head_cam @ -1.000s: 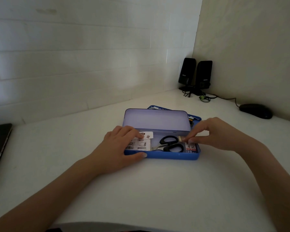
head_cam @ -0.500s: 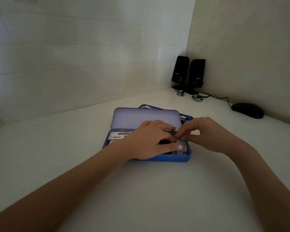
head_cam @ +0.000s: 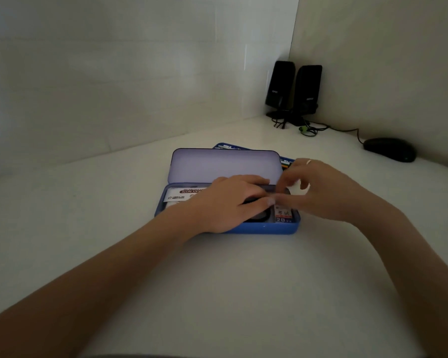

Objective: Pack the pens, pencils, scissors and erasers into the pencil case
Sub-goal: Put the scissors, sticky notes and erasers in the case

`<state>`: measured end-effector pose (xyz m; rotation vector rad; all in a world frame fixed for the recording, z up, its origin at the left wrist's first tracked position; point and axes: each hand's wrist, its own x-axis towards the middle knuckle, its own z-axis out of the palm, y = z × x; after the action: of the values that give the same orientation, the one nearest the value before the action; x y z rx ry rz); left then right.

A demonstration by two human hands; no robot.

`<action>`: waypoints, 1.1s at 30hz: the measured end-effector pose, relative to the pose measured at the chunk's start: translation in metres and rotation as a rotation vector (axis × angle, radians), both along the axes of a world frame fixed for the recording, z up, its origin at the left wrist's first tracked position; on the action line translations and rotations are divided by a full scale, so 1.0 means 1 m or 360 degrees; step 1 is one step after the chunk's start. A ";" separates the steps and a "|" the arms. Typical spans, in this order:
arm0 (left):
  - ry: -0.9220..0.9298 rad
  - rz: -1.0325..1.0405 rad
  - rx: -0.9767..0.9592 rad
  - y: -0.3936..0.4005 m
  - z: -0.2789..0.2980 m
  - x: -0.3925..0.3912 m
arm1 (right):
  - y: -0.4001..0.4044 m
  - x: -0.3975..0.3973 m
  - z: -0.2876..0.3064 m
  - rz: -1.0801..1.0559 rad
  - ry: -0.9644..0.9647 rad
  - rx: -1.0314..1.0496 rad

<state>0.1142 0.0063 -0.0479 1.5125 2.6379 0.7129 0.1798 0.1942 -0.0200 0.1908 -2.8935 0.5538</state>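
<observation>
The open case (head_cam: 265, 229) lies mid-table (head_cam: 217, 293), with the left hand (head_cam: 228, 202) pressed flat over the scissors (head_cam: 259, 218) inside it, its grip spread rather than closed. The right hand (head_cam: 318, 189) is pinched together at the case's right end (on what cannot be told). Contents are best laid flat and lengthwise, so the lid (head_cam: 225, 165) can be shut.

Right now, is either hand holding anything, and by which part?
Cannot be told for sure. The left hand lies flat over the scissors in the pencil case; the right hand pinches at something blurred beside it.
</observation>
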 end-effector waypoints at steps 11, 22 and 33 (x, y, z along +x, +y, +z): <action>-0.0037 0.0040 0.0014 0.000 -0.001 -0.001 | -0.020 0.003 0.003 -0.0110 -0.0688 -0.0079; -0.0143 0.0282 0.0421 -0.031 0.022 -0.010 | -0.006 -0.009 -0.010 -0.0267 -0.0201 -0.0430; -0.0780 0.0466 0.0269 -0.112 -0.002 -0.030 | 0.018 -0.032 -0.034 -0.0584 0.0617 -0.0415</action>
<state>0.0847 -0.1057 -0.0502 0.8284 2.4742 1.1759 0.1478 0.2124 -0.0537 -0.2403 -2.3735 0.7221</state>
